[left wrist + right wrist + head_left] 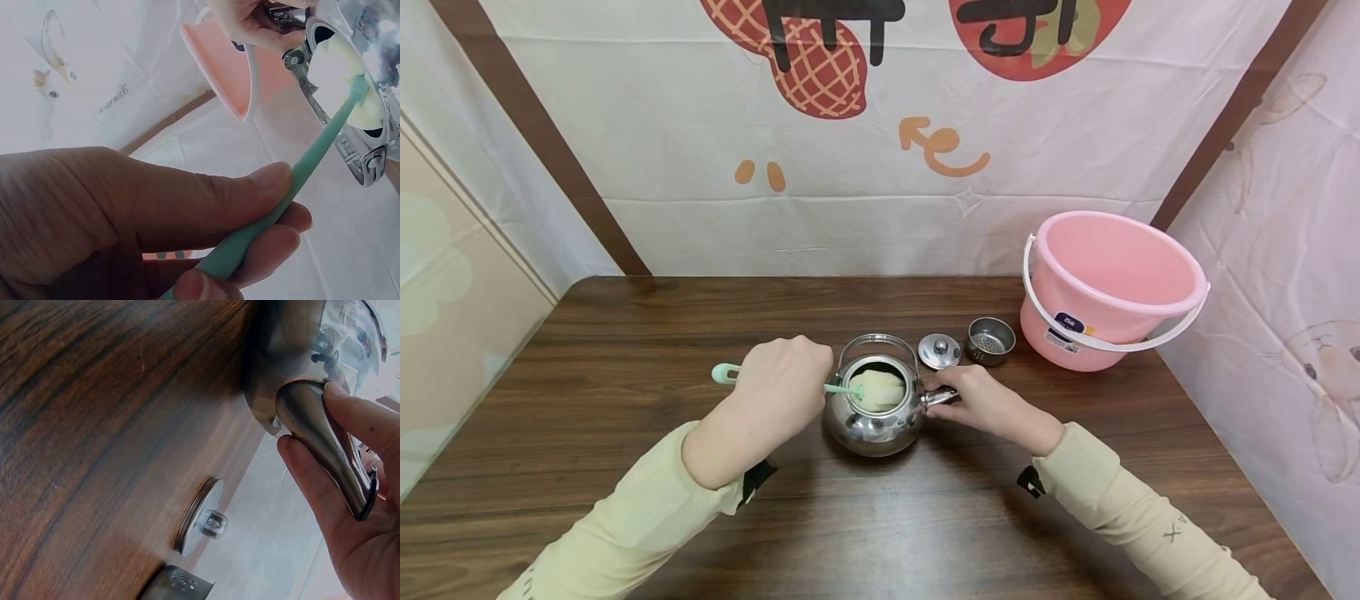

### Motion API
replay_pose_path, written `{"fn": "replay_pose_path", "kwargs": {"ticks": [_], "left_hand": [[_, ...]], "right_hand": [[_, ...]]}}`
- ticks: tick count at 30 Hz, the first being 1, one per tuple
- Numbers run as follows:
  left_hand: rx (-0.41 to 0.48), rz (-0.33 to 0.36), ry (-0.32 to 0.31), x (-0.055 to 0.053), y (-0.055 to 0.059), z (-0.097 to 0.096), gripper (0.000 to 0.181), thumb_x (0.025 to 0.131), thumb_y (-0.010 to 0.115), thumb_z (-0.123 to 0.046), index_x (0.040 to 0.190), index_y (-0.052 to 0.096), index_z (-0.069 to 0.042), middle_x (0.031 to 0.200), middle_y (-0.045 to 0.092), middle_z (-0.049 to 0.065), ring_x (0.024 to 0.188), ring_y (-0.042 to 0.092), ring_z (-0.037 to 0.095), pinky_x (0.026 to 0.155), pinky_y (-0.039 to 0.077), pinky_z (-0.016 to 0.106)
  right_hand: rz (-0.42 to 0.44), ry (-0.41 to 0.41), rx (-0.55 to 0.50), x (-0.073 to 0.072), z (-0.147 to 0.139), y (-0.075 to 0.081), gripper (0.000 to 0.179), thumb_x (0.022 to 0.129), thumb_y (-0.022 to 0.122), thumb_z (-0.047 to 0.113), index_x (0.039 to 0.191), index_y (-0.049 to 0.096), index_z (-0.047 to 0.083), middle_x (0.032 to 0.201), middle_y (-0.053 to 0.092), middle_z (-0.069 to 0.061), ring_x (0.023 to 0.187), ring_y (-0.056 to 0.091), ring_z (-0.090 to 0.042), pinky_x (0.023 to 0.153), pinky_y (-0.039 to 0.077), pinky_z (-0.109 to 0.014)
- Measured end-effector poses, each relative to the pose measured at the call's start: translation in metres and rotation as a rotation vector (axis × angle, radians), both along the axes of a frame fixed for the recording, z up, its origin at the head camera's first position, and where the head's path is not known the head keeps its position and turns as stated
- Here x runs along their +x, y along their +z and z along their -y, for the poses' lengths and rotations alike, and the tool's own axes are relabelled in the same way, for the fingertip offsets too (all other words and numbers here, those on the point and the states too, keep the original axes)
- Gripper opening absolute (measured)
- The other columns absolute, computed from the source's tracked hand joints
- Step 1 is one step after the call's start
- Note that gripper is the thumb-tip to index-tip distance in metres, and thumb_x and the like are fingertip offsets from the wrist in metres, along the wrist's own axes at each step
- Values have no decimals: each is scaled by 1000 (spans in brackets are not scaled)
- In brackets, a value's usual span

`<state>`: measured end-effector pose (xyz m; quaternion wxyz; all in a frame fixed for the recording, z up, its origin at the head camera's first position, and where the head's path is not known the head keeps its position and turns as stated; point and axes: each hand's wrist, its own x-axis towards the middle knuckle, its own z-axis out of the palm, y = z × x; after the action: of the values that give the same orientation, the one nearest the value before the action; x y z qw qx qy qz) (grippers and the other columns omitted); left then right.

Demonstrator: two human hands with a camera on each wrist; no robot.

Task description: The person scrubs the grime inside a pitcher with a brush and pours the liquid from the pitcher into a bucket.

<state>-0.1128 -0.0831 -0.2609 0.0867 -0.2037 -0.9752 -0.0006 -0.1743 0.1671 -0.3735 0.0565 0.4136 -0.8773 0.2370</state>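
Observation:
A small stainless steel kettle (874, 433) stands on the table, lid off, its hoop handle (880, 338) upright. My left hand (786, 383) grips the mint-green handle of a sponge brush (322, 147), thumb on one side and fingers curled beneath. The brush's pale yellow sponge head (883, 390) fills much of the kettle's mouth; its lower part is hidden inside. On the other side, my right hand (973, 404) holds the kettle by its spout (322, 447), pinched between thumb and fingers.
Behind the right hand lie the kettle's lid (939, 351), knob up, and a perforated metal strainer cup (990, 341). A pink bucket (1075, 292) with a white handle stands at the table's back right. A printed cloth (880, 233) hangs behind the wooden table (625, 375).

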Motion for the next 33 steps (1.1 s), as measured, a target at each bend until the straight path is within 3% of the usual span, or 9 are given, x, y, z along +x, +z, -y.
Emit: {"fn": "replay_pose_path", "kwargs": {"ticks": [13,25,33], "left_hand": [[-4,32,-16,-2,-2,-8,26,65,57,7,50,44,-11,49,40,-1,46,30,13,36,26,26],[34,12,-17,-8,-9,-9,24,63,53,7,51,44,-11,50,44,0,45,34,15,35,28,29],[56,43,6,-15,-12,-8,22,61,56,5,52,44,-11,51,44,0,46,36,15,37,29,29]], "right_hand": [[-5,-5,0,0,0,-1,25,76,74,19,94,65,5,87,67,0,82,62,-11,75,49,-25],[24,-27,14,0,-1,-2,26,77,73,20,97,64,6,88,67,-1,84,62,-11,76,49,-26],[27,-17,13,0,-1,-1,32,77,73,20,104,63,5,88,67,1,84,61,-9,76,49,-25]]}}
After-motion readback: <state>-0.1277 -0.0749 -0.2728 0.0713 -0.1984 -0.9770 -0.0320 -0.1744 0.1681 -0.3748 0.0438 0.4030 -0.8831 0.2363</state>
